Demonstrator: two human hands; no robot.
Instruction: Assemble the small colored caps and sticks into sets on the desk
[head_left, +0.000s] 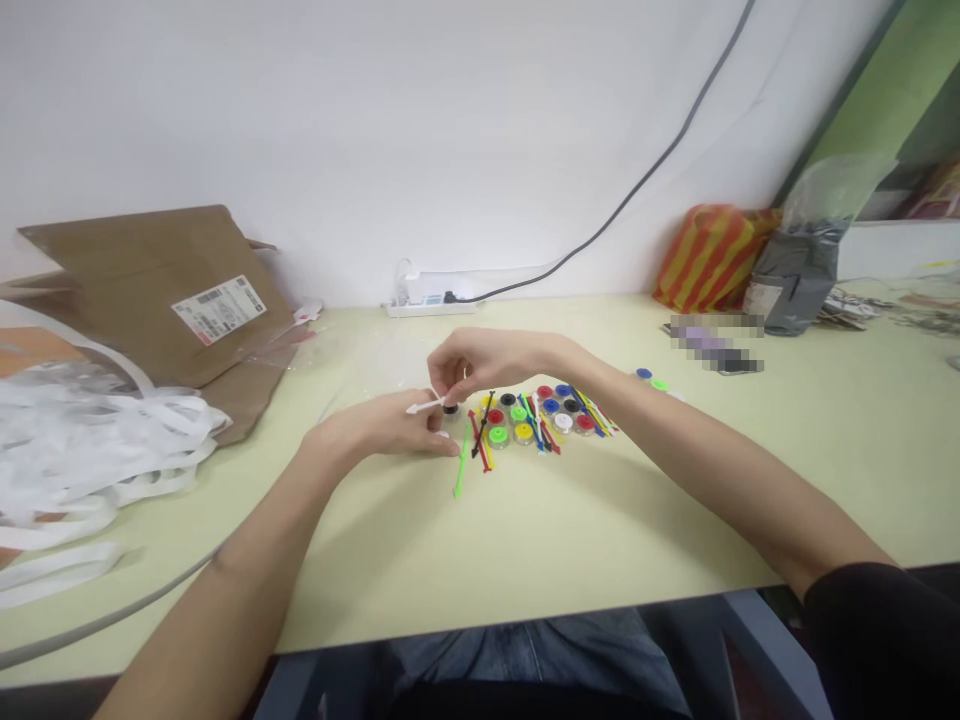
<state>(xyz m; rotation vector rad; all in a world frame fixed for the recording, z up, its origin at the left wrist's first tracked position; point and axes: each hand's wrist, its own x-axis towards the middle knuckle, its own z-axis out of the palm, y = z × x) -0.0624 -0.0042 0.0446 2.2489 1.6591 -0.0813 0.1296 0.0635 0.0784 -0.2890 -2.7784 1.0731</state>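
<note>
My left hand (390, 430) rests on the pale yellow table (525, 540), fingers closed round a small clear pot with a black lid (450, 410). My right hand (469, 365) hovers just above it, pinching a thin white stick (422, 406) whose end meets the pot. To the right lies a cluster of several small pots with coloured lids (536, 412), red, green, yellow, blue, black and white, with several thin coloured sticks among them. A green stick (460, 466) and a red stick (481, 445) lie in front of my left hand.
A brown paper bag with a label (165, 290) and a heap of white strips (82, 440) lie at the left. A white power strip (431, 295) with a grey cable sits by the wall. At the right stand an orange striped bag (709, 255) and a grey pouch (799, 270).
</note>
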